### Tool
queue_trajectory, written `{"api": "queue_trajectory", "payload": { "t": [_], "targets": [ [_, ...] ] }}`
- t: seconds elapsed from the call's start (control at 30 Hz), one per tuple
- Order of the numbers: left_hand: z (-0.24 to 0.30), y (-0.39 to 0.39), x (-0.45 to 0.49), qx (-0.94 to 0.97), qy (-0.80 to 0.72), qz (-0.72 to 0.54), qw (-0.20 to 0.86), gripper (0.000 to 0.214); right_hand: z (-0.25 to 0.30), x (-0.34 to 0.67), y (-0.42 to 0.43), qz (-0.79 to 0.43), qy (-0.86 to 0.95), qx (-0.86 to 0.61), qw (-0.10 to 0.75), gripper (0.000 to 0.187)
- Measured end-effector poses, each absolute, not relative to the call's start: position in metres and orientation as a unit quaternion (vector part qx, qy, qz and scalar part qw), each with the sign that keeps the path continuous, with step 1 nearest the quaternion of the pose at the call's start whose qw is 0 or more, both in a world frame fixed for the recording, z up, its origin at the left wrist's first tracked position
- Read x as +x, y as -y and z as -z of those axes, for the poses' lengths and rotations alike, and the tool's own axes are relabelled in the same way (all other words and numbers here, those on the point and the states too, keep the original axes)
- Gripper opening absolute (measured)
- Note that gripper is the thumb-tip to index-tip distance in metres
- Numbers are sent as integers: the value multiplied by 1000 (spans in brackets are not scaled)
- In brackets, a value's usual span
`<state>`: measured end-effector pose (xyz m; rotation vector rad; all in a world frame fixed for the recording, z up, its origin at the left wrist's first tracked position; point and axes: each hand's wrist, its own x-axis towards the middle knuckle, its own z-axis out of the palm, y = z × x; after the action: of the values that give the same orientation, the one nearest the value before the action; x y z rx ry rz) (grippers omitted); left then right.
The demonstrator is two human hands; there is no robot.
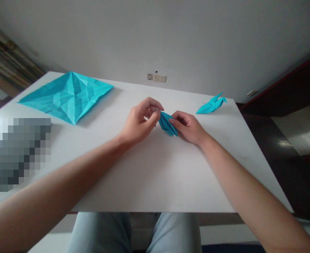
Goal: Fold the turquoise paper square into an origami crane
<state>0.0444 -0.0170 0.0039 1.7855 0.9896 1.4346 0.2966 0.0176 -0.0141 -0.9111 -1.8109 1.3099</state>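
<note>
Between my hands, just above the white table [155, 175], is a small folded piece of blue paper [167, 123] with layered, pointed flaps. My left hand [145, 117] pinches its upper left end between thumb and fingers. On its right side, the thumb and fingers of my right hand [188, 126] grip the edge. The fingers partly cover both ends of the paper. A finished blue paper crane [212, 104] rests on the table beyond my right hand.
A creased, unfolded blue paper sheet [67, 96] lies at the far left. A pixelated object [15, 154] sits on the left. Behind the table stands a grey wall with sockets [157, 77]; a patterned curtain [10, 56] hangs at the left.
</note>
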Motion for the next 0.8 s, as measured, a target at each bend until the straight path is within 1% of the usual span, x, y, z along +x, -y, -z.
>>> {"api": "queue_trajectory", "payload": {
  "t": [0.27,0.8],
  "targets": [
    [-5,18,44,691,-375,-535,309,3,11,297,-15,-514,711,-345,334,70],
    [-4,19,44,698,-379,-529,301,5,9,297,-15,-499,728,-350,313,74]
  ]
}}
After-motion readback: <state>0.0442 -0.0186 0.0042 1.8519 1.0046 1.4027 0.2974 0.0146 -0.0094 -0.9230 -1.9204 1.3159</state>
